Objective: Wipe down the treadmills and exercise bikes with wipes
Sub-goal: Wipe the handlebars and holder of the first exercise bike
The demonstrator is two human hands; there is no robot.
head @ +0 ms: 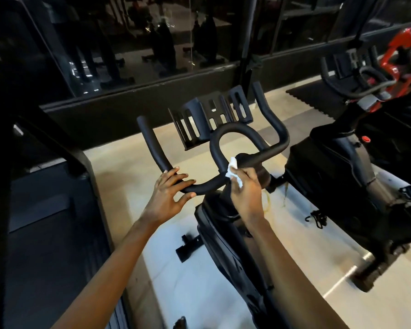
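A black exercise bike stands in front of me, its curved handlebar (266, 153) running from a left horn to a right horn with a loop in the middle. My left hand (170, 193) curls round the left part of the bar, fingers over the top and thumb under it. A white wipe (231, 170) is pinched in my right hand (246, 188), which presses it against the bar's middle, just below the loop. A black slotted holder (211, 115) sits behind the bar.
A treadmill deck (45, 233) and its upright lie at my left. A second bike with red parts (399, 58) stands at the right, next to a black mat (318, 96). A dark glass wall (152, 43) runs behind. Pale floor (190, 281) shows between the machines.
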